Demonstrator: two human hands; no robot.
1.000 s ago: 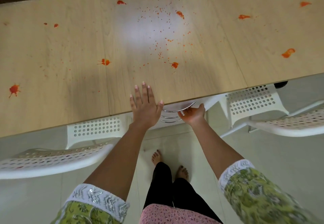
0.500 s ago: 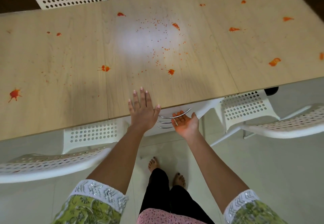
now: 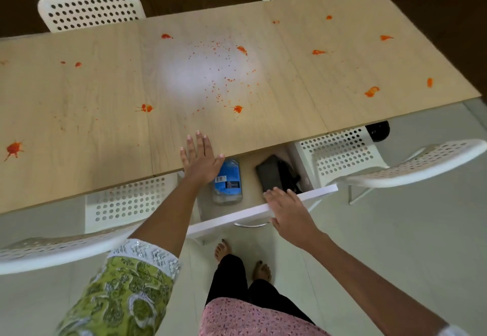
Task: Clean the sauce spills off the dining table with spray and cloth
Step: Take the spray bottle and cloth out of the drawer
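While the left hand [image 3: 200, 158] lies flat with straight fingers on the near edge of the light wooden dining table [image 3: 290, 77], the right hand [image 3: 286, 210] rests with relaxed, spread fingers on the front panel of the pulled-out white drawer [image 3: 224, 222] and grips nothing. Orange-red sauce spills [image 3: 238, 109] are scattered over the whole tabletop, none of them wiped yet.

Inside the drawer the clear plastic spray bottle with a blue label [image 3: 227, 181] lies on its side, just beside the left wrist. Its long axis runs from the near side to the far side — the base points toward the person, and the top end goes under the table edge, so the nozzle is hidden. I judge it light and stiff but a little slippery; the best hold is probably around the labelled middle, or at the neck after it slides out.

To the right of it, apart from the bottle, lies a dark grey folded cloth [image 3: 271, 177] with something black beside it. The cloth looks soft and limp — a pinch at the near fold should lift it
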